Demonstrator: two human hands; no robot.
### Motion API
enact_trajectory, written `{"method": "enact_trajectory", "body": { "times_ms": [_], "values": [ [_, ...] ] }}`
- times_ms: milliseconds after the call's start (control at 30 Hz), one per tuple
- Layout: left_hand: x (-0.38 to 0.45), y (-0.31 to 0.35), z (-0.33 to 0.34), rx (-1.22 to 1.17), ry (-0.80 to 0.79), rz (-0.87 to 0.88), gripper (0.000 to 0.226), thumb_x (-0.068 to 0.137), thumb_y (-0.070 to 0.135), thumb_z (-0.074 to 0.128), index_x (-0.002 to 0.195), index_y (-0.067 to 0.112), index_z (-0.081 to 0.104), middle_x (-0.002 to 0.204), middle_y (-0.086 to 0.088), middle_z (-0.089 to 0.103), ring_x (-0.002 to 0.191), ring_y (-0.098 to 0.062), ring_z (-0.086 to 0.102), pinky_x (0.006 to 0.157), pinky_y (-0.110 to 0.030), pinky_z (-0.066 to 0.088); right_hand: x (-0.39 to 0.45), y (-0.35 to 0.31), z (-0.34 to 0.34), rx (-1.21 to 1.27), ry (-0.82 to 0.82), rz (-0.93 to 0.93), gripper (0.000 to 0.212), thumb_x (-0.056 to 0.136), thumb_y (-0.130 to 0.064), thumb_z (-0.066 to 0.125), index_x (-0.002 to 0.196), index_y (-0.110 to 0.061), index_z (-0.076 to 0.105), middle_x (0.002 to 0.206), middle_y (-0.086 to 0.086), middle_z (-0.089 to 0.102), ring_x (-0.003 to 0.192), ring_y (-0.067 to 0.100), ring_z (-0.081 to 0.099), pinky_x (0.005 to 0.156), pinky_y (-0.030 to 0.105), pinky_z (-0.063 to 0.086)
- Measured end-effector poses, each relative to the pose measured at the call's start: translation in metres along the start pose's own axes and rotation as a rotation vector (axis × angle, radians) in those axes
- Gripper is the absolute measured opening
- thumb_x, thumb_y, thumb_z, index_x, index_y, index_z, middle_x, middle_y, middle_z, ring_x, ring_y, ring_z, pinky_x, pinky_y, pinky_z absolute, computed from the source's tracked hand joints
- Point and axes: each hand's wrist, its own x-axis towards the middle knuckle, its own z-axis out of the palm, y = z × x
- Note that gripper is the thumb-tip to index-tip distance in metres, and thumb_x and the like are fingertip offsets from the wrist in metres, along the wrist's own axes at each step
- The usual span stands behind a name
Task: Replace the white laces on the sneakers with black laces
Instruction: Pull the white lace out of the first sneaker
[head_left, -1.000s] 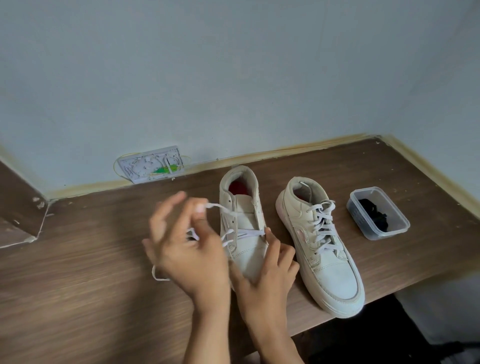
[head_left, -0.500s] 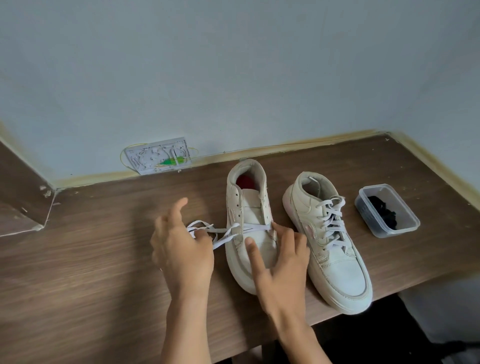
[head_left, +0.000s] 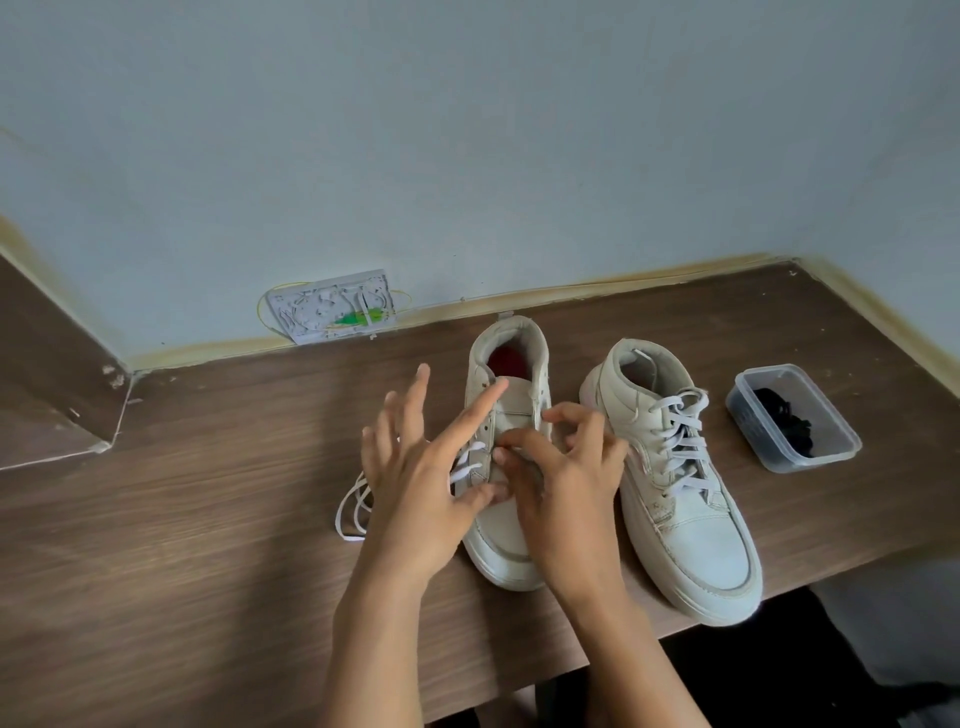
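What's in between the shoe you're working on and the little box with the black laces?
The other sneaker, with its white laces in, stands between the unlaced sneaker and the plastic box. The head view shows it.

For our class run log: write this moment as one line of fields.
step: unlacing left sneaker | hands: left hand, right hand on it | white lace: mostly out | right sneaker: laced | black laces: in tub
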Motion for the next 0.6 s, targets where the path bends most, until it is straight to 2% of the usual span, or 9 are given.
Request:
{"method": "enact_trajectory", "body": {
  "times_ms": [100,167,233,300,400,467,533,600],
  "values": [
    [0.001,-0.001,0.004,0.021,-0.039,-0.048,0.09,0.083,0.037,0.072,0.128,0.08,0.006,0.16,0.012,-0.018,0.147,-0.022,-0.011,0.118,-0.052,-0.002,0.0,0.001,0.0,-0.037,0.024,-0.017,0.026,0.081,-0.007,0.07,0.096,-0.028,0.067,0.127,-0.001,0.04,0.104,0.021,0.034,0.094,0.033,0.029],
    [0.001,-0.001,0.005,0.007,-0.031,-0.06,0.09,0.079,0.042,0.074,0.129,0.079,0.009,0.16,0.013,-0.017,0.147,-0.021,-0.011,0.117,-0.052,-0.003,-0.002,0.005,-0.002,0.057,0.19,0.067,0.028,0.08,0.0,0.065,0.094,-0.024,0.065,0.123,-0.002,0.04,0.105,0.019,0.038,0.095,0.03,0.025],
    [0.001,-0.001,0.005,-0.023,-0.028,-0.055,0.091,0.077,0.043,0.076,0.128,0.079,0.01,0.16,0.013,-0.016,0.147,-0.021,-0.01,0.118,-0.053,-0.001,-0.004,0.008,-0.005,0.251,0.377,0.202,0.019,0.089,-0.002,0.059,0.094,-0.02,0.063,0.119,-0.004,0.035,0.112,0.006,0.035,0.101,0.038,0.031],
    [0.001,0.0,0.004,-0.083,-0.014,-0.034,0.098,0.076,0.038,0.078,0.128,0.078,0.006,0.16,0.014,-0.013,0.146,-0.015,-0.009,0.118,-0.053,0.001,-0.005,0.008,-0.009,0.339,0.439,0.229,0.009,0.096,-0.009,0.055,0.098,-0.016,0.061,0.118,-0.002,0.034,0.118,0.0,0.032,0.101,0.045,0.037],
    [0.001,0.0,0.004,-0.211,0.007,-0.049,0.114,0.073,0.031,0.082,0.139,0.067,-0.004,0.162,0.011,-0.006,0.146,-0.005,-0.005,0.12,-0.047,0.005,-0.006,0.004,-0.012,0.334,0.384,0.13,0.014,0.098,-0.018,0.057,0.112,-0.018,0.056,0.122,0.002,0.035,0.116,0.016,0.038,0.099,0.036,0.04],
    [0.001,-0.002,0.005,-0.24,-0.006,-0.085,0.114,0.073,0.034,0.082,0.142,0.061,-0.005,0.162,0.008,-0.003,0.145,-0.003,-0.004,0.12,-0.045,0.006,-0.004,0.004,-0.012,0.204,0.262,0.068,0.019,0.097,-0.025,0.06,0.116,-0.026,0.061,0.128,0.001,0.034,0.115,0.023,0.037,0.099,0.036,0.038],
    [0.0,-0.007,0.008,-0.233,-0.025,-0.119,0.108,0.074,0.041,0.08,0.142,0.06,-0.001,0.162,0.007,-0.002,0.146,-0.007,-0.003,0.119,-0.046,0.007,-0.001,0.006,-0.009,0.023,0.124,0.037,0.018,0.096,-0.033,0.06,0.113,-0.035,0.066,0.135,0.001,0.032,0.118,0.025,0.03,0.1,0.039,0.032],
    [-0.001,-0.011,0.009,-0.237,-0.033,-0.154,0.104,0.073,0.045,0.078,0.145,0.057,0.004,0.162,0.007,0.0,0.147,-0.012,-0.003,0.119,-0.049,0.008,0.0,0.008,-0.006,-0.037,0.079,0.028,0.015,0.093,-0.036,0.063,0.107,-0.038,0.068,0.137,0.001,0.035,0.119,0.024,0.027,0.098,0.041,0.028]
  ]
}}
